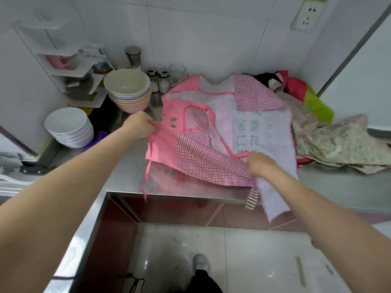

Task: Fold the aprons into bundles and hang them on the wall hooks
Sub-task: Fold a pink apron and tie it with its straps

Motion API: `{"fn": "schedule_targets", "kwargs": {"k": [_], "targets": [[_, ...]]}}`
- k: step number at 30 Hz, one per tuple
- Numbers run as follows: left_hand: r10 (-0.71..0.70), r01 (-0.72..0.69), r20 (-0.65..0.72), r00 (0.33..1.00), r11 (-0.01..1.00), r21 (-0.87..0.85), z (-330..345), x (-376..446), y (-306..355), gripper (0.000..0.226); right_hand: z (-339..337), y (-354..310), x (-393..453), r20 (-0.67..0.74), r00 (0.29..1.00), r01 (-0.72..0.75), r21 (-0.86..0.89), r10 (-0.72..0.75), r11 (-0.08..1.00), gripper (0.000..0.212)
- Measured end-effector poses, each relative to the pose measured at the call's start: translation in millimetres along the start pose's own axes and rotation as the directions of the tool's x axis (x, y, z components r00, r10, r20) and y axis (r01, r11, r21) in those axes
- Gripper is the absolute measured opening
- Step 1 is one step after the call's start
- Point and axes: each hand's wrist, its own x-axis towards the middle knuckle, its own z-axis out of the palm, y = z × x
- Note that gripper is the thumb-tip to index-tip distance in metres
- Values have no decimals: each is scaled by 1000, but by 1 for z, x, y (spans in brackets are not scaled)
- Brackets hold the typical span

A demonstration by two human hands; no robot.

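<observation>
Both hands pinching apron — left at side edge, right at near flap — overhang may drag fold off counter.

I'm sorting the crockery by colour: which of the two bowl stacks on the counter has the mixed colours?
The stack of pastel bowls nearer the back wall, beside the shakers: cream, purple, pink. The stack of white bowls nearer the counter's front-left is all white.
</observation>
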Motion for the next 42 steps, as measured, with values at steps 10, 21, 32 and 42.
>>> {"fn": "schedule_targets", "kwargs": {"k": [10, 21, 32, 42], "targets": [[-395, 375, 34, 918, 836, -401, 64, 55, -14, 46, -38, 23, 100, -237, 972, -65, -283, -4, 957, 32], [-404, 517, 452, 795, 842, -156, 104, 43, -62, 9, -14, -18, 130, -170, 985, -51, -420, -23, 906, 35], [-500, 539, 223, 837, 825, -173, 108, 34, -62, 24, 46, -151, 96, 74, 875, 476, 60, -479, 878, 66], [-426, 445, 160, 890, 889, -109, 111, 14, -55, 13, 68, -155, 97, 103, 904, 419, -15, -415, 908, 75]]}}
